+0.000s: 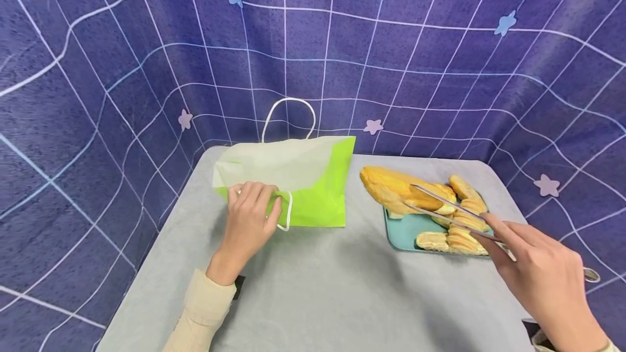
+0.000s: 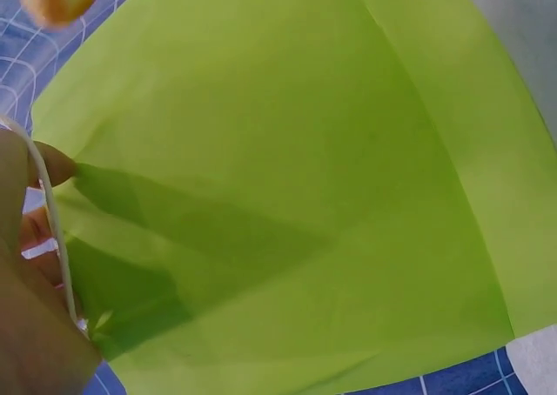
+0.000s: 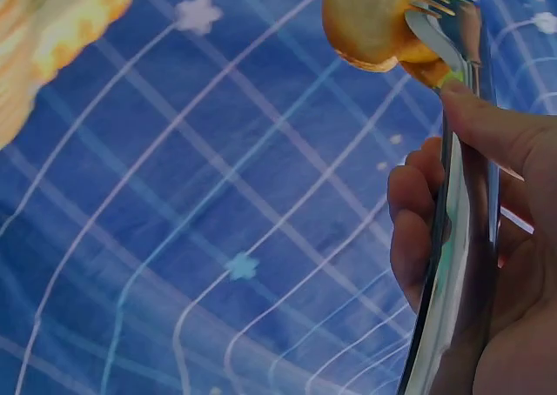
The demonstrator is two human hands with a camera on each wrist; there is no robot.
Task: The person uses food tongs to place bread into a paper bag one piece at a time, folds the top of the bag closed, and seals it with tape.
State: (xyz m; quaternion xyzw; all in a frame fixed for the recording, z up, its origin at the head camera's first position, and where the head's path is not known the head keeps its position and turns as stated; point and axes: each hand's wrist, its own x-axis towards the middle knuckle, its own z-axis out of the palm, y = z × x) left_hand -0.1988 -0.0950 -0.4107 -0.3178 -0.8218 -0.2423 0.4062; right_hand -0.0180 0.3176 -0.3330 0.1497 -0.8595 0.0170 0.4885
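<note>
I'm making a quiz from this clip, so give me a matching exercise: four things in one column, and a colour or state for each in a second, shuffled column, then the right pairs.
Things:
1. paper bag
2. long bread loaf
3. tray
4. left hand

States:
A. teal, bearing small breads
B. clamped in metal tongs, which the right hand holds
C. bright green, with white cord handles
D. gripping the bag's near edge

Pairs: 1-C, 2-B, 3-A, 4-D
</note>
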